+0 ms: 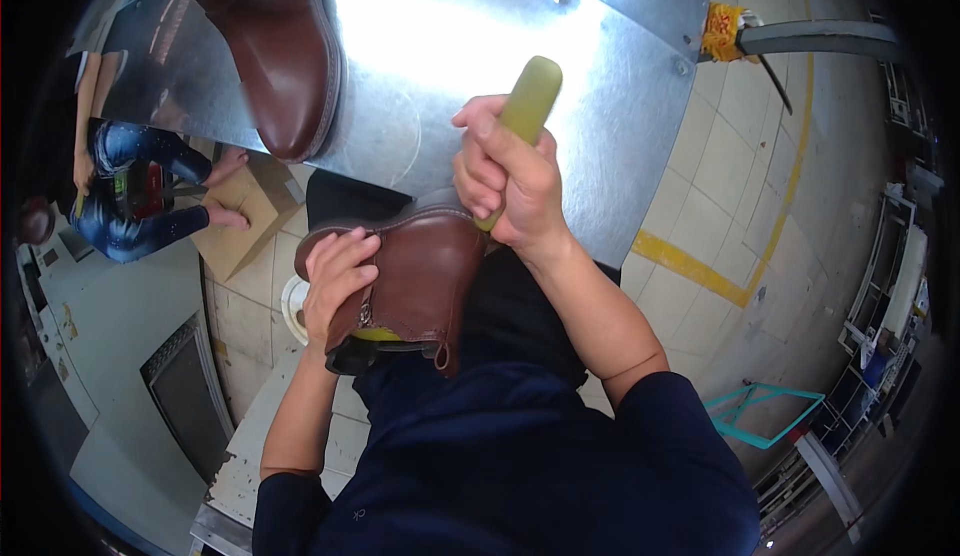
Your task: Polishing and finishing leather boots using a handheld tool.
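Observation:
A brown leather ankle boot [425, 271] lies on its side across my lap. Its sole edge faces the table and its opening is turned toward me, with a pull loop and something yellow-green inside. My left hand [338, 281] grips the boot at its left end, fingers bent over the upper. Just above the boot's right end, my right hand [510, 176] is wrapped round an olive-green bar [533, 96] with a rounded end. The bar's lower tip is close to the boot's sole edge; I cannot tell whether they touch.
A shiny metal table [450, 36] stands in front of me, with another brown boot [285, 86] on its left part. At the left sits another person in jeans [150, 186], feet on a cardboard box [250, 211]. A teal frame [765, 414] stands at right.

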The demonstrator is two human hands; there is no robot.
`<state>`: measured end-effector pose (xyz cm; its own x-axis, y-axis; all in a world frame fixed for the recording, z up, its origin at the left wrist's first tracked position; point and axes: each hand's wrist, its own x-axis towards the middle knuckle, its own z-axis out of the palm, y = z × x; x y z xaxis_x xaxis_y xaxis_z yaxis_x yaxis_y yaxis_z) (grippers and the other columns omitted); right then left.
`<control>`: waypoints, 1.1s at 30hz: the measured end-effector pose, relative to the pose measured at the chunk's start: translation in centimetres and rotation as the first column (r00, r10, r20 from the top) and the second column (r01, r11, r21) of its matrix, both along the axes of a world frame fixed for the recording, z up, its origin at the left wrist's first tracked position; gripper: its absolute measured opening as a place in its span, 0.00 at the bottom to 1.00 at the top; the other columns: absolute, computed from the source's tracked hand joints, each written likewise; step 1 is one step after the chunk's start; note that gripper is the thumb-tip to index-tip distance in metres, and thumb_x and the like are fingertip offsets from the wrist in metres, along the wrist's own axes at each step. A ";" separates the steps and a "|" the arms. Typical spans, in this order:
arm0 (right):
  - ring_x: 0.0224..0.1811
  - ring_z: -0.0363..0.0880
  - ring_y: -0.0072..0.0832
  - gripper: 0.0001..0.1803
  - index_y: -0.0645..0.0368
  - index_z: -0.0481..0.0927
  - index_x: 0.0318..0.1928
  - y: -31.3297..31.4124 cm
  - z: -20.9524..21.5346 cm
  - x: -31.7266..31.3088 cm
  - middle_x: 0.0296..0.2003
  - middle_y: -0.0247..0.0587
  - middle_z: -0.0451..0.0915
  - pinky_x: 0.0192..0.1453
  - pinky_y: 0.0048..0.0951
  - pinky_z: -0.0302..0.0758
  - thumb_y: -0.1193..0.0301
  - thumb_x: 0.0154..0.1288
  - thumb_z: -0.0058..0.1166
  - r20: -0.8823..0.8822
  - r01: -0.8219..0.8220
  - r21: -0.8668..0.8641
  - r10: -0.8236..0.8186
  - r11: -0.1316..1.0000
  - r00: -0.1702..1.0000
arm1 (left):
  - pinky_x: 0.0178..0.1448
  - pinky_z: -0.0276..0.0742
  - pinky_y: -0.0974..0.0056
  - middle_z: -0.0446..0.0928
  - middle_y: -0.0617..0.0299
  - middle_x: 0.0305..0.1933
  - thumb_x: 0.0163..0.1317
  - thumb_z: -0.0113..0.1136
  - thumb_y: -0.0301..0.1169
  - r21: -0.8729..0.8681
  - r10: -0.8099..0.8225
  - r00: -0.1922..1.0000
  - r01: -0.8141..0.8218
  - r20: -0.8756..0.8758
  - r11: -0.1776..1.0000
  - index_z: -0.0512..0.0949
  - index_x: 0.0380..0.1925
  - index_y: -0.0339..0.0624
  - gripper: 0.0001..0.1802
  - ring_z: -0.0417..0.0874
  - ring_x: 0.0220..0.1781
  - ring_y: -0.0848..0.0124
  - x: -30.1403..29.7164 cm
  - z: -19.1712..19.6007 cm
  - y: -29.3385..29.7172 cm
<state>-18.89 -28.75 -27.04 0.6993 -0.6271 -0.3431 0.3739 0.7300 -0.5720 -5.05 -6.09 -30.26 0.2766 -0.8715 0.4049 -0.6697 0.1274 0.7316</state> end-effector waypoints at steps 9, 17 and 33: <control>0.13 0.59 0.15 0.13 0.59 0.77 0.43 -0.1 0.0 3.9 0.16 0.25 0.62 0.16 0.20 0.57 0.63 0.72 0.63 -0.130 -0.231 -0.087 0.219 0.969 0.967 | 0.72 0.68 0.45 0.83 0.53 0.60 0.57 0.70 0.22 0.037 0.016 0.999 -0.017 0.029 0.999 0.79 0.53 0.47 0.22 0.82 0.65 0.52 -0.7 0.7 0.3; 0.14 0.61 0.15 0.14 0.60 0.78 0.41 1.2 0.5 7.2 0.17 0.25 0.65 0.18 0.19 0.57 0.64 0.69 0.67 -0.276 -0.576 -0.179 0.521 0.798 0.808 | 0.74 0.65 0.44 0.83 0.57 0.61 0.58 0.70 0.26 0.028 0.058 0.998 -0.058 0.006 0.998 0.81 0.52 0.50 0.21 0.81 0.65 0.54 -1.0 0.0 1.2; 0.14 0.66 0.13 0.12 0.56 0.82 0.40 0.2 -0.7 5.9 0.17 0.25 0.71 0.17 0.18 0.61 0.62 0.67 0.66 -0.421 -0.670 -0.182 0.559 0.719 0.714 | 0.74 0.67 0.41 0.84 0.54 0.59 0.59 0.69 0.26 0.021 0.071 0.997 -0.071 0.021 0.997 0.83 0.47 0.48 0.16 0.82 0.65 0.53 -0.9 -1.6 1.9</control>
